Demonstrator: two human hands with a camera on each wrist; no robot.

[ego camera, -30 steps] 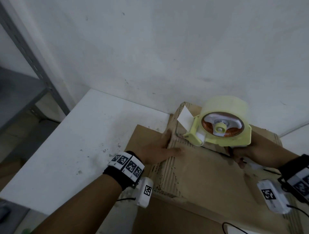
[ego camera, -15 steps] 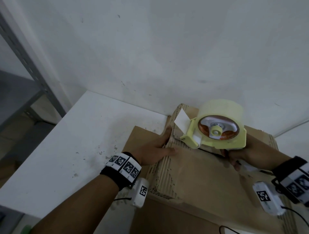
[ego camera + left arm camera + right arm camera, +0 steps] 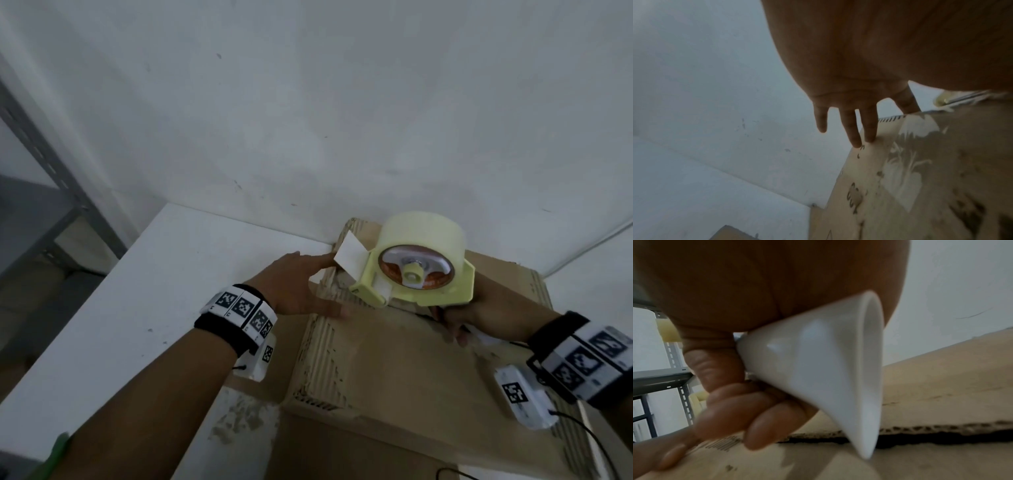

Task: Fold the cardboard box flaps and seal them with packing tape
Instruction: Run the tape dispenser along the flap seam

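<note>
Looking down from the head view, the right hand has its fingers wrapped round the tape dispenser, parked on the cardboard box just past the left hand, whose fingers are stretched out loose. Left wrist view: straight fingers touching the box edge. Right wrist view: fingers clenched on the white handle.

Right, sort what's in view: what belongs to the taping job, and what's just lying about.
Job:
cardboard box
tape dispenser, gripped by right hand
loose tape end, left hand reaching toward it

Lying about:
metal shelf
white table
</note>
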